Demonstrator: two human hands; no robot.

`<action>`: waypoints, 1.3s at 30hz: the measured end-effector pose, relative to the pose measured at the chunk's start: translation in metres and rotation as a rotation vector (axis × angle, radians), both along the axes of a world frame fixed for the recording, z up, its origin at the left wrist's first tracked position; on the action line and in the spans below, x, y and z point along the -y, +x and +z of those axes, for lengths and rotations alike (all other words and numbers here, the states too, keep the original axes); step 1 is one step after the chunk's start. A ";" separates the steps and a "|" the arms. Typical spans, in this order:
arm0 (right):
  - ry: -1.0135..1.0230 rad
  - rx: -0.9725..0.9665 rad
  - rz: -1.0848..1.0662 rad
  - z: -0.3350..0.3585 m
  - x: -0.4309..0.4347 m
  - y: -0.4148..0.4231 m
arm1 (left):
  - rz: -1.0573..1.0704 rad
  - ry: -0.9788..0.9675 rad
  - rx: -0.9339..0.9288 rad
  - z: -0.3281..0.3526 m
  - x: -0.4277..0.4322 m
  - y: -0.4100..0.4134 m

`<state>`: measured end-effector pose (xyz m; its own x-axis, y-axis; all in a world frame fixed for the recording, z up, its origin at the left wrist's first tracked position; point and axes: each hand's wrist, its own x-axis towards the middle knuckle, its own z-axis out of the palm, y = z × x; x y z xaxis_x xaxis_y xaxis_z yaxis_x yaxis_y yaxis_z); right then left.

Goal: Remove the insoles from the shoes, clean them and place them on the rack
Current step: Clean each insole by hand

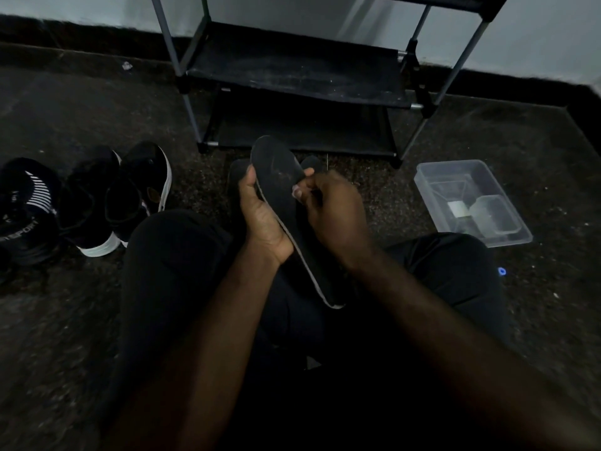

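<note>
One long black foam insole with a pale rim point(276, 172) is out of its shoe and held over the lap. The left hand point(260, 219) grips it from beneath. The right hand point(335, 209) pinches its right edge, seemingly picking off dirt, though the light is too dim to be sure. Cleaning looks under way. The black fabric-shelved metal rack point(292, 73) holds no insoles yet, and the dark white-soled shoes point(97, 196) wait on the floor.

Home corner: shoe rack point(292, 70), shoes point(97, 203) on floor point(81, 102).
</note>
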<state>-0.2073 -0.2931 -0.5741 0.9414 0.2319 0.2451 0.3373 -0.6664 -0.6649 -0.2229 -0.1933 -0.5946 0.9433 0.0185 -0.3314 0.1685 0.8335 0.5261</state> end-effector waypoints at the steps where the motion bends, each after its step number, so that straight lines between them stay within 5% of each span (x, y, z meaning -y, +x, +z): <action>1: 0.015 -0.012 0.039 0.001 -0.004 -0.007 | -0.005 -0.025 0.012 0.000 -0.001 -0.002; 5: 0.082 -0.030 0.209 0.000 -0.010 -0.040 | -0.046 -0.064 0.048 -0.001 -0.004 -0.004; 11: -0.043 0.043 0.015 -0.004 0.003 -0.007 | 0.005 -0.024 0.013 0.002 0.001 -0.002; 18: 0.030 0.011 0.196 -0.003 0.001 -0.044 | -0.035 -0.070 0.057 0.001 -0.002 -0.004; 23: -0.023 0.052 0.004 -0.007 0.007 -0.008 | -0.047 -0.011 0.008 0.003 0.000 -0.003; 30: -0.010 0.012 0.183 -0.007 -0.010 -0.040 | 0.021 -0.025 -0.012 0.001 -0.005 -0.006; 36: -0.083 0.051 -0.019 -0.005 0.004 -0.005 | -0.006 0.038 -0.009 0.001 -0.001 -0.004; 39: 0.009 0.028 0.096 -0.011 -0.004 -0.029 | -0.037 0.018 0.002 0.000 -0.003 -0.006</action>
<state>-0.2358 -0.2887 -0.5854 0.9075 0.3189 0.2734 0.4181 -0.6243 -0.6599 -0.2293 -0.1900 -0.5950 0.9442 -0.0100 -0.3292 0.1975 0.8172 0.5415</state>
